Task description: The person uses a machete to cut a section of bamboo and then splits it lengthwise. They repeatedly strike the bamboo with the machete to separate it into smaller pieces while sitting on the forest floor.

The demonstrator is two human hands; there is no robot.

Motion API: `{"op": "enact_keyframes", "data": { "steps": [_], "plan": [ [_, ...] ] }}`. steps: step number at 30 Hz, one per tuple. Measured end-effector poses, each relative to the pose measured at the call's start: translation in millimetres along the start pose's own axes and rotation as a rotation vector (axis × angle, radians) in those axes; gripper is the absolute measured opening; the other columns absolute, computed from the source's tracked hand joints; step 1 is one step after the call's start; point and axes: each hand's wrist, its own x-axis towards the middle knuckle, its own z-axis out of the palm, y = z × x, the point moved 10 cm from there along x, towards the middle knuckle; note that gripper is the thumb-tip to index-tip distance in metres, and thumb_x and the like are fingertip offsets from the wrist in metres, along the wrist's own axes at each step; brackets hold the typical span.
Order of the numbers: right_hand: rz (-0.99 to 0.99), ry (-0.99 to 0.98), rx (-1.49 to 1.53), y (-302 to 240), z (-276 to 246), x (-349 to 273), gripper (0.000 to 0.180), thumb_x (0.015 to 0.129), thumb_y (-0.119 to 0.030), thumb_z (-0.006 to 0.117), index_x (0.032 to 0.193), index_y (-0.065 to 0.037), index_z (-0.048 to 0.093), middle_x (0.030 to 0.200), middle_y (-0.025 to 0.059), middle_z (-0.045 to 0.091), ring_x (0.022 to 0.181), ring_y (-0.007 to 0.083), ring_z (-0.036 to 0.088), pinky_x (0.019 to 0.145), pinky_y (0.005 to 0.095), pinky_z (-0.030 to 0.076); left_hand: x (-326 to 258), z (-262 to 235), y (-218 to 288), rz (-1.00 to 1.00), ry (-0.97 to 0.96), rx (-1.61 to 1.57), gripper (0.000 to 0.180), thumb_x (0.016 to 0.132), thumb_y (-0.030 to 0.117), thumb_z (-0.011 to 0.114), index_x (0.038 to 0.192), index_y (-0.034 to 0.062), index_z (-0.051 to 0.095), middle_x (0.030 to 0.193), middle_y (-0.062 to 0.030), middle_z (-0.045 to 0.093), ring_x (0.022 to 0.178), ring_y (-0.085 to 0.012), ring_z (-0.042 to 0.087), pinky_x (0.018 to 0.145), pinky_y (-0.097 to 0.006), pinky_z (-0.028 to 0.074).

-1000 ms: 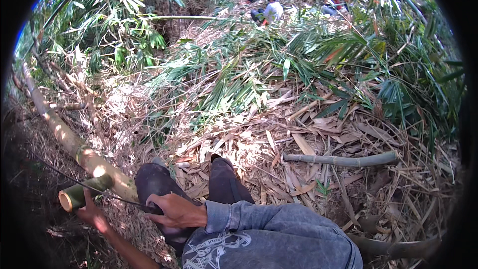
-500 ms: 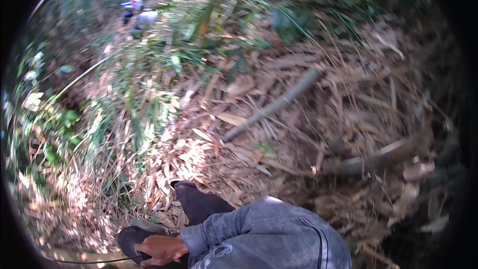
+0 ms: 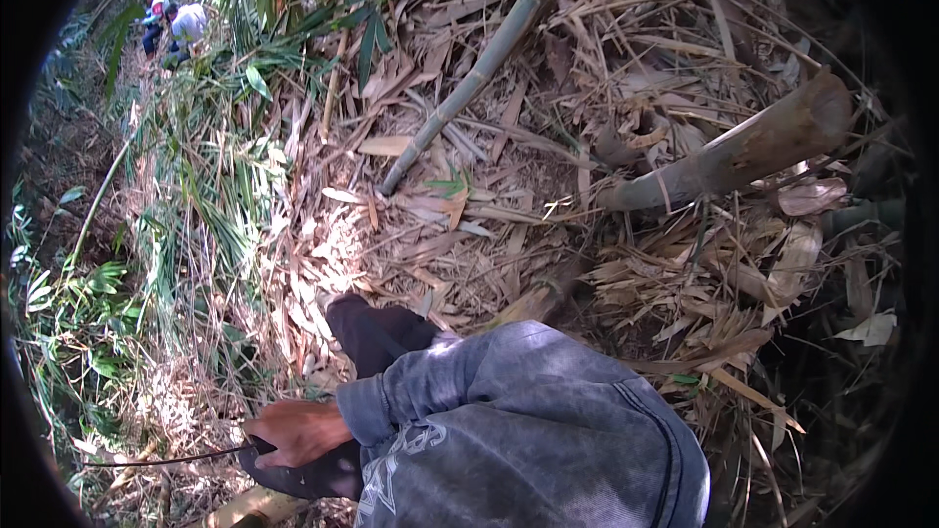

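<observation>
My right hand (image 3: 298,432), at the end of a grey sleeve (image 3: 421,386), is closed in front of my dark trouser leg (image 3: 342,469). Its fingers wrap round the dark handle of a machete (image 3: 161,460), whose thin, slightly curved blade points left and shows almost edge-on. Just below the hand, a pale cut bamboo pole (image 3: 256,506) shows at the lower edge. My left hand is out of sight.
A thick cut bamboo stump (image 3: 729,158) slants up at the right. A thinner bamboo length (image 3: 460,98) lies across dry leaves farther off. Green bamboo foliage (image 3: 210,186) grows at the left. Two people (image 3: 176,24) are low down at the far left.
My view has turned, so the ground, bamboo and people sit farther left and higher. The picture is sharper. My right hand still grips the machete and appears slightly higher in the picture.
</observation>
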Motion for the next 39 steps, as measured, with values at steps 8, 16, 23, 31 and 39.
{"op": "enact_keyframes", "data": {
  "steps": [8, 16, 23, 31, 39],
  "plan": [
    [0.026, -0.006, 0.060, -4.5, -11.3, -7.6, 0.048, 0.085, -0.034, 0.069, 0.097, 0.010, 0.055, 0.074, 0.0265, 0.061, 0.074, 0.0441, 0.063, 0.071, 0.0501, 0.049, -5.8, 6.2, 0.8, -0.041, 0.020, -0.100, 0.062, 0.080, 0.047, 0.079, 0.099, -0.0111, 0.070, 0.095, -0.0170, 0.073, 0.083, -0.0240, 0.069, 0.082, -0.038, 0.055],
    [0.050, -0.037, 0.004, -4.3, -0.5, -8.4, 0.049, 0.086, -0.036, 0.068, 0.098, 0.010, 0.054, 0.078, 0.0279, 0.062, 0.077, 0.0425, 0.065, 0.072, 0.0497, 0.048, -12.0, 8.7, -16.4, -0.101, 0.022, -0.143, 0.062, 0.080, 0.047, 0.078, 0.099, -0.0114, 0.070, 0.094, -0.0175, 0.073, 0.083, -0.0245, 0.070, 0.082, -0.038, 0.055],
    [0.111, -0.137, 0.045, -2.0, 16.9, -5.1, 0.051, 0.087, -0.037, 0.067, 0.102, 0.010, 0.053, 0.078, 0.0278, 0.061, 0.075, 0.0421, 0.063, 0.072, 0.0508, 0.047, -14.4, -2.0, -43.0, -0.182, 0.066, -0.130, 0.063, 0.080, 0.048, 0.078, 0.098, -0.0116, 0.070, 0.094, -0.0180, 0.073, 0.084, -0.0250, 0.070, 0.083, -0.038, 0.055],
    [0.054, -0.127, 0.029, 9.3, 42.1, -9.0, 0.048, 0.089, -0.038, 0.067, 0.104, 0.005, 0.055, 0.069, 0.0235, 0.060, 0.072, 0.0430, 0.062, 0.069, 0.0497, 0.046, -25.3, -29.3, -78.7, -0.275, 0.132, -0.091, 0.063, 0.080, 0.049, 0.078, 0.097, -0.0119, 0.071, 0.093, -0.0185, 0.073, 0.084, -0.0255, 0.070, 0.083, -0.038, 0.055],
    [0.037, -0.173, 0.060, 11.7, 57.9, 0.4, 0.048, 0.088, -0.039, 0.069, 0.107, 0.003, 0.057, 0.070, 0.0247, 0.061, 0.067, 0.0411, 0.063, 0.066, 0.0478, 0.048, -38.5, -101.5, -137.6, -0.395, 0.271, 0.024, 0.064, 0.080, 0.050, 0.077, 0.096, -0.0121, 0.071, 0.093, -0.0189, 0.073, 0.085, -0.0260, 0.070, 0.084, -0.038, 0.055]
  ]
}}
